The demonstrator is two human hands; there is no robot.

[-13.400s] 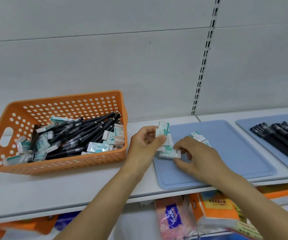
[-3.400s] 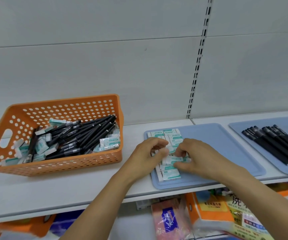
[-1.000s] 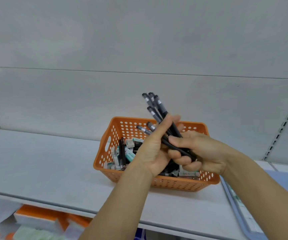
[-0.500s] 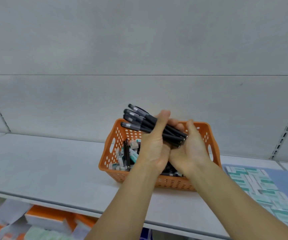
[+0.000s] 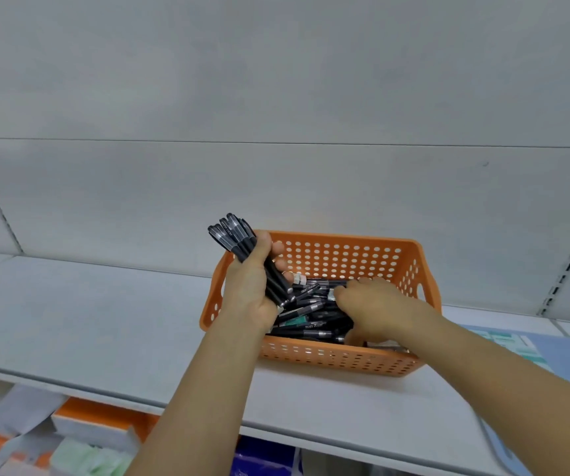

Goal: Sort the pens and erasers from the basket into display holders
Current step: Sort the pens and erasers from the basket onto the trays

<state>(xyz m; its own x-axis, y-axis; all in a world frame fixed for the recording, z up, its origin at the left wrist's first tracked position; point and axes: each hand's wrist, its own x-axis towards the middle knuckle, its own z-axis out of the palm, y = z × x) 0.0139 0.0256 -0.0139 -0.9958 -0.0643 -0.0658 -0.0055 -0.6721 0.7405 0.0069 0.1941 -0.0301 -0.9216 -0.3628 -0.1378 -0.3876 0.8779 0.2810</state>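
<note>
shelf: long pale grey metal shelf board (image 5: 105,324) under a plain grey back panel; it bears the basket and the tray.
tray: flat pale blue plastic tray (image 5: 565,365) at the right edge, just beside the basket, with a few white-and-teal erasers (image 5: 503,340) lying near its back left corner.
basket: orange perforated plastic basket (image 5: 345,250) standing on the shelf at centre, a handle slot in each end wall.
loose pens: heap of black pens with silver bands (image 5: 311,317) lying crosswise in the basket bottom; one small white eraser (image 5: 299,278) shows at the back of the heap.
left hand: left hand (image 5: 251,286) raised over the basket's left end, fingers curled tight around a bundle of black pens (image 5: 242,242), whose capped ends stick up and left past the thumb.
right hand: right hand (image 5: 376,309) down inside the basket, palm down on the heap, fingertips bent among the pens; whether they pinch one cannot be told.
</note>
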